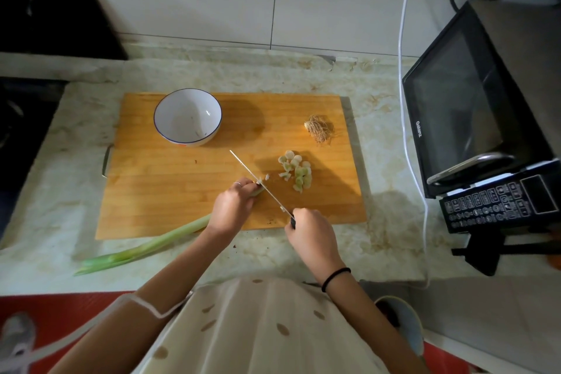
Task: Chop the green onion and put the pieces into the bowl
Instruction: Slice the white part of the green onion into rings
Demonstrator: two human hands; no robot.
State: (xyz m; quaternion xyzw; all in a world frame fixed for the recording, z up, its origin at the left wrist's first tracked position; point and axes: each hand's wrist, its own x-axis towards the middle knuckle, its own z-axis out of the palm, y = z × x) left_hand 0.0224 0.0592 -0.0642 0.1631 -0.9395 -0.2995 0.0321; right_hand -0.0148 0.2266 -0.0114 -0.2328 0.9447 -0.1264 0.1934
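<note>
On the board (182,191), near its front edge, the left hand (232,208) curls over the cut end of the onion (158,241) and pins it down. Its fingertips sit just behind the blade of the knife (258,182). The right hand (312,234) is wrapped round the knife handle. The onion's pale end lies on the board under the left hand, and its green leaves trail off the front left corner onto the table (379,231).

The step looks to be slicing, with most of the stalk uncut. To do it well, tuck the fingertips back so the knuckles guide the blade, because steel and fingers are nearly touching. Feed the stalk forward in small, even steps. Hold it firmly, as the long tail off the board could let it swing.

There is one onion, one knife and one board. One bowl (187,117) stands at the board's back left, with no slices in it that I can make out. One heap of slices (296,173) lies right of the blade, too overlapped to count, and a loose bit or two sits by the blade. One root tuft (317,128) lies at the back right.
</note>
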